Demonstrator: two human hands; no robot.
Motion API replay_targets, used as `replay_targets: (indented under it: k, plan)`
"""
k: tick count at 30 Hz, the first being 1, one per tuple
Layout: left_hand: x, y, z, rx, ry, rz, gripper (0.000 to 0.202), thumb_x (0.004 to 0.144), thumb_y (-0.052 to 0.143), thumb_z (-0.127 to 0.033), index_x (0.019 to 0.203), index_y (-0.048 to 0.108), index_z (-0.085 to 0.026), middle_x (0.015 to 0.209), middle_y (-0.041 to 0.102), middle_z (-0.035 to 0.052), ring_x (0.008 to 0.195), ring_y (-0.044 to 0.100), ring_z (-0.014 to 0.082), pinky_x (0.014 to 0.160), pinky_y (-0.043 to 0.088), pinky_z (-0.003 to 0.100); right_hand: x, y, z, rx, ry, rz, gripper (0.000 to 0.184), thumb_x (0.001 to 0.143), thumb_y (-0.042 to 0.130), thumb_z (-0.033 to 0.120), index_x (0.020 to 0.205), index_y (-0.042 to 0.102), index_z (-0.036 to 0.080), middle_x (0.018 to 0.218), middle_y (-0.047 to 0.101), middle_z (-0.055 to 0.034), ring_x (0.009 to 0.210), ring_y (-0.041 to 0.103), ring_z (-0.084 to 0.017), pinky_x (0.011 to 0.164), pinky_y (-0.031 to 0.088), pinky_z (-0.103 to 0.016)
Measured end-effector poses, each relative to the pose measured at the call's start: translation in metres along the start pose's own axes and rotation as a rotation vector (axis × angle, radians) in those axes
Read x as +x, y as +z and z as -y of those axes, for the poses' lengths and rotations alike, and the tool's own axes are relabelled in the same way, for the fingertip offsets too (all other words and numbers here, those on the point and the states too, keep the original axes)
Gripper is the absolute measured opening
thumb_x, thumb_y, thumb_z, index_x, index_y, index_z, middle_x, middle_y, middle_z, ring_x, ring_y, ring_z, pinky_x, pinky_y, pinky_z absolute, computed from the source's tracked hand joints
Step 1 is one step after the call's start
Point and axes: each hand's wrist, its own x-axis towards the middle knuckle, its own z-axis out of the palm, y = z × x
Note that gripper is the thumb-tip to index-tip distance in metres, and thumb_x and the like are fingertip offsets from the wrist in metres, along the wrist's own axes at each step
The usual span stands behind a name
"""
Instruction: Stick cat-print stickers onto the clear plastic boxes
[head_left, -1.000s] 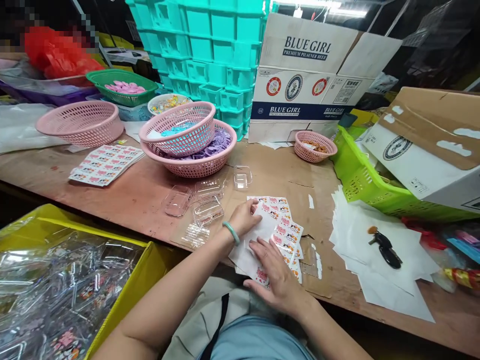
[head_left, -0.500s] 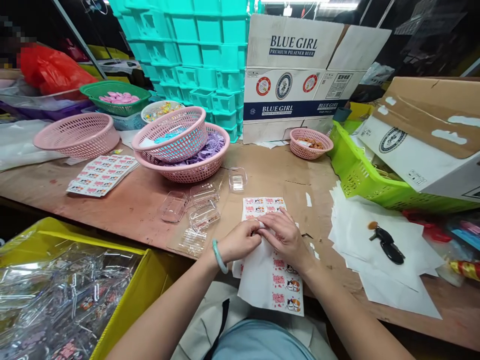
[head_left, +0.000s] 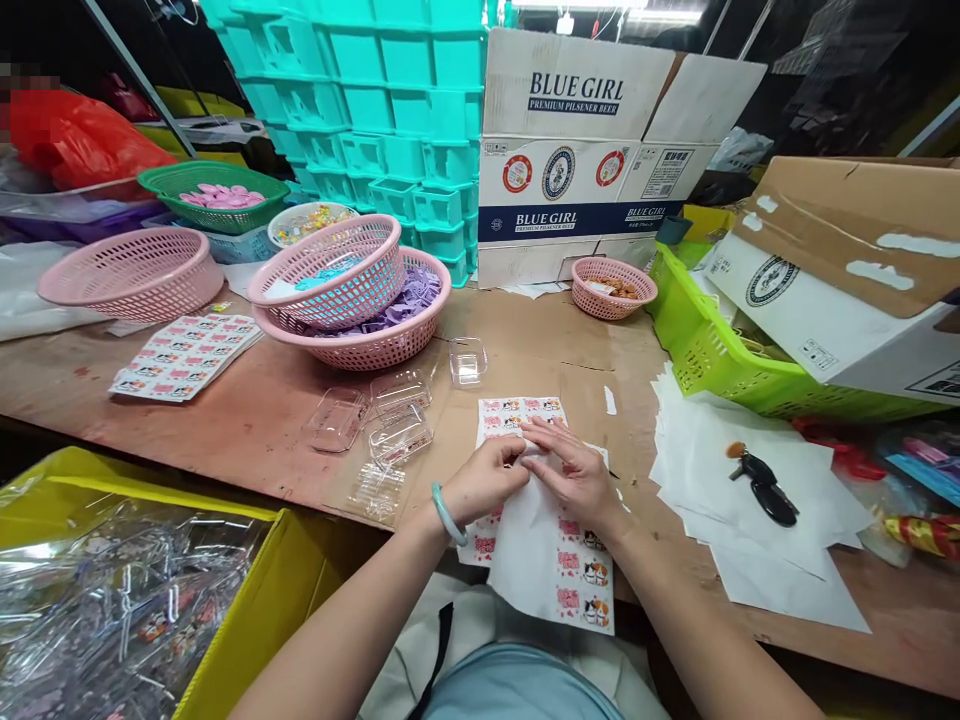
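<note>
A sheet of cat stickers [head_left: 581, 590] with red lettering lies in front of me, its lower end hanging past the table edge. A blank white part [head_left: 529, 550] covers its left half. My left hand [head_left: 491, 478], below a pale green bangle, is closed in a pinch on the sheet's upper part. Close beside it, my right hand [head_left: 574, 475] grips the sheet between thumb and bent fingers, their tips almost meeting the left hand. What lies exactly between the fingertips is partly hidden. Under this sheet are more stickers [head_left: 491, 410]. Clear plastic boxes [head_left: 401, 435] lie to the left.
Pink baskets [head_left: 352, 350] hold purple and blue pieces; a sticker stack [head_left: 187, 355] lies left of them. A yellow bin [head_left: 255, 590] of clear packs stands at lower left. Right are white papers [head_left: 697, 460], keys [head_left: 765, 490] and a green crate [head_left: 720, 360]. Cartons [head_left: 562, 170] stand behind.
My camera view has shifted slightly right. Both hands stay close together at the same part of the sheet, and the sheet's lower end has swung a little right.
</note>
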Motion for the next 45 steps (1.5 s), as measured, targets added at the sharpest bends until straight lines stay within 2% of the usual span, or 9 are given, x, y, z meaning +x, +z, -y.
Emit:
replay_targets:
  k: [6,12,18,26,30,35,37,41,45]
  plan:
    - [0.003,-0.001,0.003,0.032,0.053,0.068,0.019,0.069,0.054,-0.013,0.082,0.068,-0.014,0.077,0.062,0.0021,0.077,0.053,0.0165,0.077,0.043,0.028,-0.001,0.006,0.002,0.184,0.133,-0.102,0.02,0.086,0.059,0.031,0.102,0.071,0.029,0.107,0.071,-0.0009,0.103,0.065,-0.021,0.107,0.037,-0.05]
    - [0.001,0.005,0.005,-0.131,-0.073,0.059,0.014,0.069,0.06,-0.021,0.079,0.065,-0.013,0.071,0.057,0.0003,0.063,0.046,0.0114,0.061,0.037,0.023,0.006,0.0,0.006,0.43,0.434,-0.284,0.028,0.085,0.057,0.043,0.093,0.073,0.022,0.102,0.073,-0.0069,0.099,0.066,-0.024,0.093,0.049,-0.044]
    - [0.001,0.01,0.006,-0.199,-0.048,0.046,0.023,0.066,0.056,-0.015,0.087,0.066,-0.014,0.075,0.059,0.0005,0.068,0.047,0.012,0.063,0.035,0.022,0.001,-0.006,-0.002,0.202,0.17,-0.112,0.019,0.08,0.066,0.032,0.097,0.071,0.026,0.109,0.07,-0.0026,0.118,0.056,-0.023,0.113,0.026,-0.051]
    - [0.004,0.015,0.006,-0.232,-0.08,0.048,0.022,0.064,0.057,-0.017,0.084,0.065,-0.014,0.073,0.058,-0.0004,0.066,0.048,0.0118,0.063,0.038,0.023,0.003,0.008,0.002,0.374,0.354,-0.317,0.021,0.084,0.06,0.039,0.087,0.068,0.02,0.096,0.072,-0.0063,0.095,0.066,-0.021,0.09,0.05,-0.039]
    - [0.004,0.016,0.011,-0.274,-0.143,0.024,0.029,0.063,0.058,-0.018,0.091,0.065,-0.013,0.077,0.06,0.0017,0.066,0.053,0.0133,0.063,0.041,0.024,0.019,-0.003,-0.018,0.56,0.441,-0.676,0.028,0.078,0.065,0.045,0.081,0.064,0.017,0.087,0.072,-0.0081,0.084,0.069,-0.021,0.077,0.056,-0.036]
    - [-0.006,0.021,0.005,0.076,0.081,-0.475,0.044,0.07,0.065,-0.024,0.113,0.061,-0.02,0.116,0.055,0.009,0.102,0.055,0.0213,0.083,0.044,0.032,0.033,-0.035,-0.021,0.412,0.307,-1.015,0.027,0.083,0.058,0.046,0.089,0.061,0.02,0.102,0.07,-0.0074,0.1,0.066,-0.021,0.094,0.049,-0.044]
    - [-0.01,0.025,-0.004,0.087,0.189,-0.498,0.035,0.077,0.063,-0.032,0.11,0.064,-0.021,0.125,0.052,0.01,0.116,0.048,0.0232,0.091,0.041,0.033,0.027,-0.036,-0.007,0.121,0.146,-0.868,0.021,0.086,0.057,0.039,0.096,0.064,0.022,0.111,0.068,-0.0068,0.111,0.061,-0.024,0.103,0.04,-0.05]
    - [-0.007,0.029,-0.017,-0.414,0.076,-0.244,0.034,0.087,0.051,-0.045,0.097,0.069,-0.018,0.108,0.065,0.0098,0.103,0.057,0.022,0.084,0.044,0.032,0.007,-0.013,0.019,-0.329,-0.195,-0.208,0.02,0.086,0.059,0.023,0.102,0.066,0.03,0.114,0.068,-0.0011,0.121,0.054,-0.026,0.113,0.025,-0.056]
    - [-0.001,0.017,-0.009,-0.576,-0.028,-0.373,0.023,0.077,0.068,-0.037,0.086,0.07,-0.017,0.097,0.068,0.0066,0.091,0.058,0.0171,0.08,0.043,0.028,-0.001,0.006,0.025,-0.208,-0.171,-0.278,0.042,0.081,0.066,0.025,0.121,0.056,0.027,0.132,0.057,-0.0065,0.128,0.046,-0.026,0.111,0.029,-0.053]
